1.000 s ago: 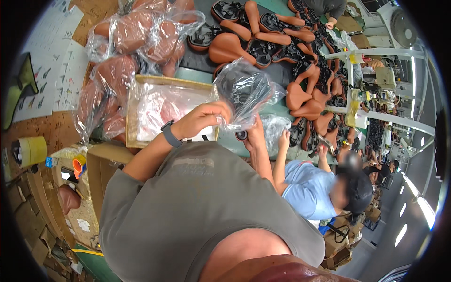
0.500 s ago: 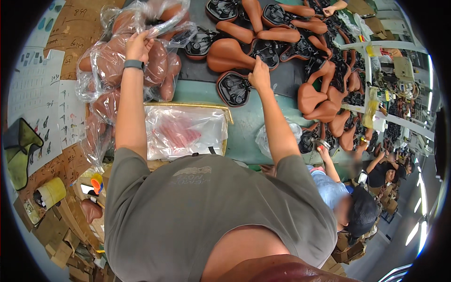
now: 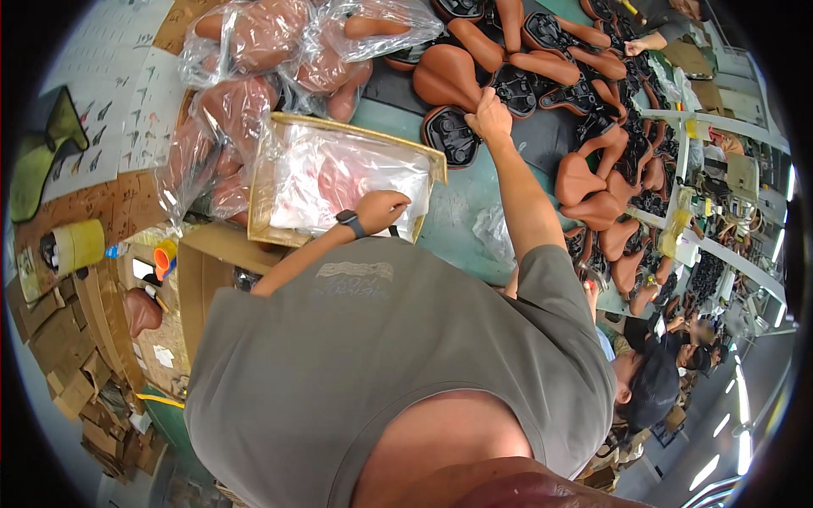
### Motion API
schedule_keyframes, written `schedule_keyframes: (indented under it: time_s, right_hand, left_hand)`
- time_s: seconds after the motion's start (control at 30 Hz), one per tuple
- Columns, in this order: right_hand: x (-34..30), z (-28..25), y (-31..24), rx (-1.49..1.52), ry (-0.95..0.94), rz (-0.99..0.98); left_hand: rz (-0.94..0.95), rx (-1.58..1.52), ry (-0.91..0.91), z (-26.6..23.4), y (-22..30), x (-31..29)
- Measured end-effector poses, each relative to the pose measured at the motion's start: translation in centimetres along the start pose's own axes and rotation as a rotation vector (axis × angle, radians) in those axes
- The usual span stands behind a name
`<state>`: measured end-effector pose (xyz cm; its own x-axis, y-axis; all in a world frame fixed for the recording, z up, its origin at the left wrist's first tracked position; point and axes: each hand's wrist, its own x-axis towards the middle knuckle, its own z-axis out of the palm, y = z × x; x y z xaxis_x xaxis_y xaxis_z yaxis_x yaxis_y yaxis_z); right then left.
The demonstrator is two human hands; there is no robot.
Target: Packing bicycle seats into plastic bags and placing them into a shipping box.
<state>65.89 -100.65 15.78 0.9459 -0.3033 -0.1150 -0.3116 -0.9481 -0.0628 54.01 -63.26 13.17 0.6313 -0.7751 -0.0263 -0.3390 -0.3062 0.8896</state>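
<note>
My right hand [image 3: 491, 114] is closed on the narrow nose of a brown bicycle saddle [image 3: 442, 74], whose broad rear points away to the left. Just below it lies another saddle [image 3: 450, 137], turned with its black underside up. My left hand [image 3: 378, 212], with a dark watch at the wrist, is over the near right part of a cardboard box [image 3: 261, 182]. Its fingers are bent together, and anything between them is too small to make out. Clear plastic bags [image 3: 309, 173] fill the box, with something reddish showing through.
Brown saddles wrapped in clear plastic [image 3: 254, 42] are heaped at the far left. Several unwrapped saddles [image 3: 580, 178] cover the right side of the green table. A crumpled clear bag [image 3: 494, 233] lies near my right forearm. Other people [image 3: 652, 381] work along the right.
My left hand has let go of the plastic-wrapped saddles and come back to the box. My right hand stays on the saddle's nose. The view has shifted slightly.
</note>
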Motion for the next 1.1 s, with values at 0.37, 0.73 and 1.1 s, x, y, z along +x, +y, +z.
schedule_keyframes:
  time_s: [0.37, 0.73, 1.1]
  right_hand:
    - [-30.5, -8.9, -6.0, 1.952, 0.002, 0.493]
    - [-50.0, -6.3, -9.7, 1.851, -0.324, 0.685]
    - [-37.9, -8.0, -17.4, 2.249, -0.699, 0.287]
  left_hand:
    - [-0.543, 0.375, 0.077, 6.4, -8.9, 1.5]
    - [-0.097, 0.110, 0.145, 1.5, -5.4, -4.2]
    - [0.206, -0.085, 0.068, -8.0, 10.5, -15.2]
